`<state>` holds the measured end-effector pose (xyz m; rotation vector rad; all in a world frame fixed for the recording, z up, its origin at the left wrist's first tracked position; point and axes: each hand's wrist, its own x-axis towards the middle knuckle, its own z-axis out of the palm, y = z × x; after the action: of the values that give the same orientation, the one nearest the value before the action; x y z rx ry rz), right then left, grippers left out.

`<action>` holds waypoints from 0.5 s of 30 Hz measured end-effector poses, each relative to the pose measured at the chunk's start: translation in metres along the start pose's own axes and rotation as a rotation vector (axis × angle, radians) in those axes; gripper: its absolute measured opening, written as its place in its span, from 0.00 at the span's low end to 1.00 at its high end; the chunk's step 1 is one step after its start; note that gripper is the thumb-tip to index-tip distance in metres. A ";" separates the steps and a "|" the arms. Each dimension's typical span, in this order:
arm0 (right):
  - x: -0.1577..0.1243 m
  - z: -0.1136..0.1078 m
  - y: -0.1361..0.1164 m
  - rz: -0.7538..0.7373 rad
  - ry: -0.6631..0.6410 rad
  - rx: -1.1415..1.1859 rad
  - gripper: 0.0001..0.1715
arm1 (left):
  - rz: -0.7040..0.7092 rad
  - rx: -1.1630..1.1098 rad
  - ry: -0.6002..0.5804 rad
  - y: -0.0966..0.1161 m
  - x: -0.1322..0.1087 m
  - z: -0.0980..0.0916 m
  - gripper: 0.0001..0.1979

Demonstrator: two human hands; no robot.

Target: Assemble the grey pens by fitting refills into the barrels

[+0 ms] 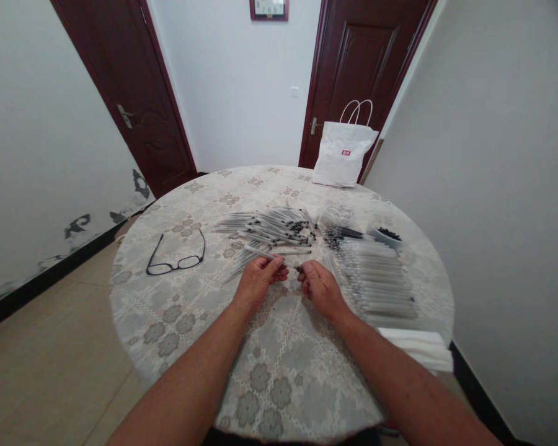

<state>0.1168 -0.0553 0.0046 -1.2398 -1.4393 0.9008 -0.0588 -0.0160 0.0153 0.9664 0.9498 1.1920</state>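
Both my hands meet over the middle of a round table [190, 322] covered with a flowered cloth. My left hand [256, 280] is closed in a pinch on a thin pale pen tube [279, 265]. My right hand [320, 286] is closed too, its fingertips pinching a small dark piece at the tube's right end. Just beyond my hands lies a heap of several grey pen tubes with black tips [272, 230]. To the right of my right hand lies a row of clear pen barrels [379, 279].
Black-rimmed glasses [177, 260] lie on the table's left part. A small bowl of dark bits [387, 236] and a clear bag [337, 217] sit at the right rear. A white paper bag [344, 153] stands at the far edge. White sheets [421, 347] overhang the right edge.
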 end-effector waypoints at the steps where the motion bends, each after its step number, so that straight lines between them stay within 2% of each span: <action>1: 0.000 0.000 0.000 0.023 -0.024 -0.005 0.26 | 0.003 0.000 -0.002 0.000 0.000 0.000 0.22; 4: 0.002 -0.002 -0.001 0.033 -0.064 -0.052 0.27 | 0.002 0.007 -0.031 -0.001 0.002 -0.001 0.23; 7: 0.004 -0.002 -0.003 -0.008 -0.061 -0.092 0.21 | -0.005 0.013 -0.024 0.000 0.002 0.000 0.23; 9: 0.004 -0.002 -0.004 -0.042 -0.012 -0.081 0.15 | -0.009 0.013 -0.017 0.001 0.002 0.000 0.23; 12: 0.003 -0.003 -0.003 -0.057 0.041 -0.028 0.19 | -0.005 0.010 -0.028 0.002 0.001 0.000 0.22; 15: 0.002 -0.003 -0.001 -0.021 -0.015 -0.027 0.20 | 0.007 0.002 -0.039 0.001 0.001 0.000 0.22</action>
<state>0.1198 -0.0539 0.0065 -1.2384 -1.4780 0.8811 -0.0588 -0.0150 0.0166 0.9924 0.9177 1.1742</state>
